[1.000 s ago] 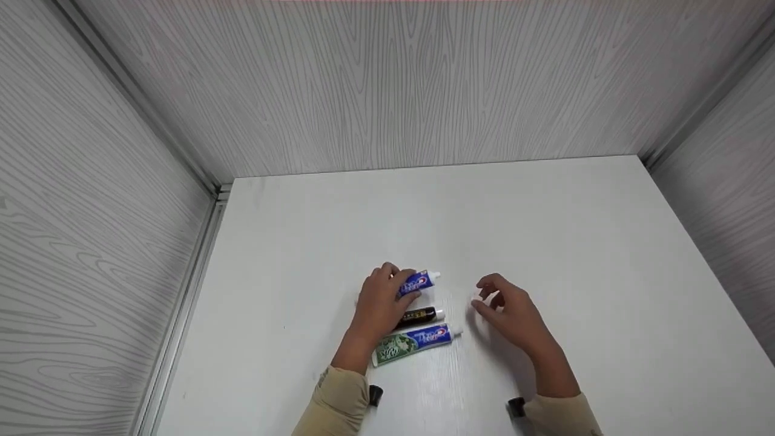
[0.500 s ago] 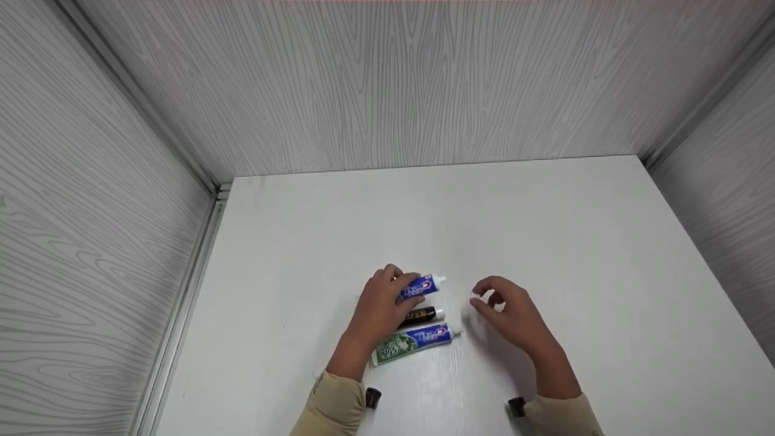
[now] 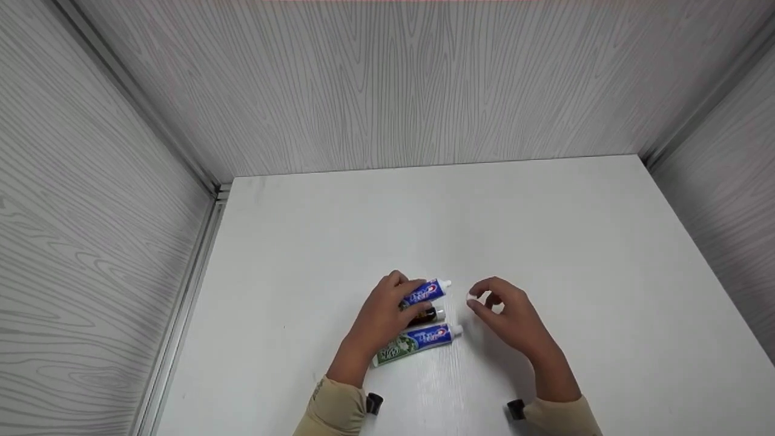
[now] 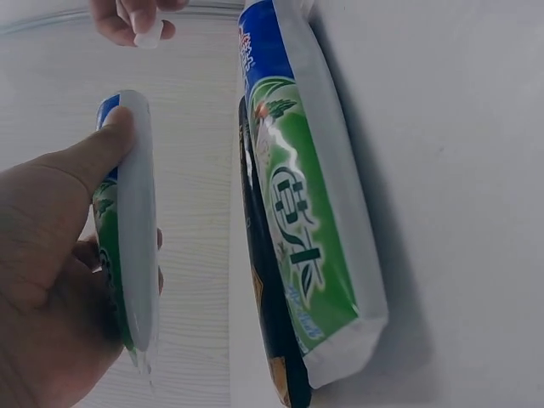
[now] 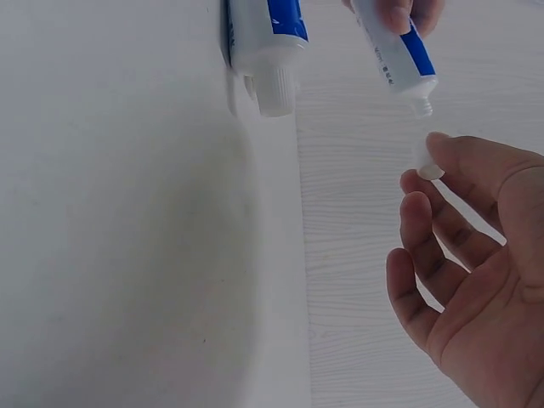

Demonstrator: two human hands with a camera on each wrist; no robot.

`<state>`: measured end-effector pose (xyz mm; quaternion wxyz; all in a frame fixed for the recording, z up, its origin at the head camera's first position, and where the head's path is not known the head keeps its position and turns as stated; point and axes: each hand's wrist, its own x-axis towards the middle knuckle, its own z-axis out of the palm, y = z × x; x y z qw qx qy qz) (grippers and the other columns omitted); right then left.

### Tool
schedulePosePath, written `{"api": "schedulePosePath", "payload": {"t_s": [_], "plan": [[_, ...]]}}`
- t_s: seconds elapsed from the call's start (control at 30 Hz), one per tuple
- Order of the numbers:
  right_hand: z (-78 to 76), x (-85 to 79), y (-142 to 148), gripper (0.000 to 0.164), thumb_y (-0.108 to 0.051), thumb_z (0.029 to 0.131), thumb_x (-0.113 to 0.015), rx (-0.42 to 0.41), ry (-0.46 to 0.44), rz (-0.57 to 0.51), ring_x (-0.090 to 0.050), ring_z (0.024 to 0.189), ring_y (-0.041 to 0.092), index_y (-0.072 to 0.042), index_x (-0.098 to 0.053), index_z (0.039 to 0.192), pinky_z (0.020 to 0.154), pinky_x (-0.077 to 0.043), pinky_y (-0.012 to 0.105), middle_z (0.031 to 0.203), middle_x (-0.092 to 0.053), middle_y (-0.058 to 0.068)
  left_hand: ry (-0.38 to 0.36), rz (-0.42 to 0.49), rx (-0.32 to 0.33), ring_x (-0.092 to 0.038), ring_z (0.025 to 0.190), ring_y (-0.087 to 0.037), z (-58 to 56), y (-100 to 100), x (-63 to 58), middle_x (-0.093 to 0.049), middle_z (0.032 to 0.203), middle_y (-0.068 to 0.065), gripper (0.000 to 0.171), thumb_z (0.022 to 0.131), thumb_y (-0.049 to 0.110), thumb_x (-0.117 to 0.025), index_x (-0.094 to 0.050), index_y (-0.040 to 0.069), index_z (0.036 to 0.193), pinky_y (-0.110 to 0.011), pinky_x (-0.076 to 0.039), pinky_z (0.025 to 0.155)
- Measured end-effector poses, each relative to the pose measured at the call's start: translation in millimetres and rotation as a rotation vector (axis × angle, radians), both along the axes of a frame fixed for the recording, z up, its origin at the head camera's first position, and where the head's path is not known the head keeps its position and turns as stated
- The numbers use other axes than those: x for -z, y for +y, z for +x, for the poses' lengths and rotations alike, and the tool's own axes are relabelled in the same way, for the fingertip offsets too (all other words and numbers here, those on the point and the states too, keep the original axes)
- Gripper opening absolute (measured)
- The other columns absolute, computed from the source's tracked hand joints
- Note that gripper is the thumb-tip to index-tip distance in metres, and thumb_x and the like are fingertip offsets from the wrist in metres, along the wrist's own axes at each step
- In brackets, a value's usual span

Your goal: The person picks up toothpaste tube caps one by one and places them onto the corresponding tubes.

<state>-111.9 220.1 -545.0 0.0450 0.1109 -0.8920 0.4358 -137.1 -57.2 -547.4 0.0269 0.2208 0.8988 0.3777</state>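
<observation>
My left hand (image 3: 378, 318) grips a blue, green and white toothpaste tube (image 3: 428, 291), thumb on one side in the left wrist view. Its bare threaded nozzle (image 5: 422, 107) points toward my right hand (image 3: 513, 315). Between thumb and forefinger, that hand pinches a small white cap (image 5: 427, 166), a short gap from the nozzle. Below the held tube lies a black toothpaste tube (image 3: 431, 315) with a white cap, partly covered by my left hand. Beside it, nearer me, a larger green and blue toothpaste tube (image 3: 418, 342) lies flat with its white cap on.
The white tabletop (image 3: 545, 224) spreads around the tubes. A grey wood-grain panel (image 3: 412, 85) stands along the back, and others rise at left and right. Small black pieces (image 3: 373, 403) show at both sleeve cuffs.
My left hand has brought the held tube rightward and slightly nearer me, so its nozzle is closer to the cap. The right hand has shifted slightly left. Both lying tubes have stayed put.
</observation>
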Motion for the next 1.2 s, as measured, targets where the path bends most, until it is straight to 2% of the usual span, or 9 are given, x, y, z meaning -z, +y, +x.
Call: {"api": "schedulePosePath", "payload": {"t_s": [0.23,0.53,0.73,0.87,1.2], "plan": [[-2.5,-0.7,-0.7,0.015,-0.014,0.096,-0.081,-0.002,-0.004,-0.006,-0.062,0.084,0.011,-0.020,-0.074,0.108,0.079,-0.055,0.042,0.104,-0.072,-0.007,-0.064,0.026,-0.002,-0.052,0.098,-0.009,2.8,2.9,-0.7,-0.054,0.110,0.007,0.049,0.103,0.051,-0.066,-0.067,0.027,0.145,-0.029,-0.051,0.086],[-2.1,-3.7,-2.2,0.015,-0.016,0.097,-0.080,-0.011,-0.040,-0.020,-0.063,0.086,0.012,-0.021,-0.075,0.111,0.081,-0.056,0.040,0.106,-0.073,-0.007,-0.024,0.012,0.050,-0.051,0.095,-0.008,5.6,4.3,-3.3,-0.054,0.108,0.006,0.046,0.103,0.050,-0.066,-0.070,0.023,0.141,-0.026,-0.049,0.083],[-1.4,-3.9,-1.9,0.015,-0.017,0.098,-0.079,-0.054,-0.023,-0.053,-0.064,0.087,0.011,-0.022,-0.075,0.112,0.081,-0.057,0.042,0.107,-0.073,-0.009,-0.010,0.036,0.098,-0.051,0.094,-0.007,11.0,7.1,-7.5,-0.053,0.106,0.006,0.045,0.102,0.048,-0.069,-0.071,0.023,0.139,-0.024,-0.050,0.082],[-0.6,-2.7,-1.5,0.015,-0.019,0.098,-0.079,-0.084,-0.003,-0.071,-0.064,0.087,0.010,-0.024,-0.075,0.112,0.080,-0.057,0.042,0.108,-0.073,-0.010,-0.020,0.051,0.101,-0.052,0.095,-0.006,13.4,8.7,-8.1,-0.053,0.107,0.007,0.046,0.101,0.048,-0.070,-0.071,0.023,0.140,-0.023,-0.053,0.084],[0.2,-2.1,-0.7,0.019,-0.015,0.098,-0.079,-0.096,0.032,-0.092,-0.065,0.087,0.010,-0.025,-0.075,0.113,0.079,-0.055,0.027,0.108,-0.074,-0.011,-0.014,0.043,0.105,-0.052,0.095,-0.006,14.3,9.9,-7.3,-0.054,0.107,0.006,0.047,0.101,0.050,-0.069,-0.071,0.022,0.139,-0.023,-0.053,0.084]]}}
